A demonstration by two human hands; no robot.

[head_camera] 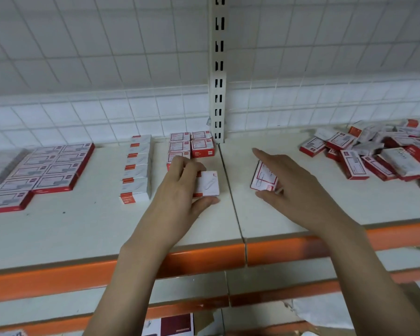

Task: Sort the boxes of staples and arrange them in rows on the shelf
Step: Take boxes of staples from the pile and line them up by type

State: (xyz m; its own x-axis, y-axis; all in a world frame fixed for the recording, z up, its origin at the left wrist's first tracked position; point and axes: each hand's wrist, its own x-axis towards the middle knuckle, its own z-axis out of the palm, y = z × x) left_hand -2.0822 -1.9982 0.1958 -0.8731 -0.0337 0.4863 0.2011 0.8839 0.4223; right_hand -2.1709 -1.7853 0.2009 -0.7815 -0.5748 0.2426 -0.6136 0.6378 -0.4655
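My left hand (184, 183) grips a white box with red edging (207, 184) on the shelf (95, 226), just in front of a short double row of red-and-white boxes (192, 146). My right hand (289, 183) holds a red-bordered white box (262, 178) tilted above the shelf, index finger stretched out toward the back. A loose heap of boxes (383, 154) lies at the right. To the left stand a single column of white boxes (137, 168) and a two-wide block of flat boxes (51, 168).
A slotted upright post (218, 93) rises at the back, where two shelf panels meet. A wire grid covers the tiled wall behind. The shelf's front lip (204, 260) is orange. Lower shelves hold paper and a dark red packet (177, 324).
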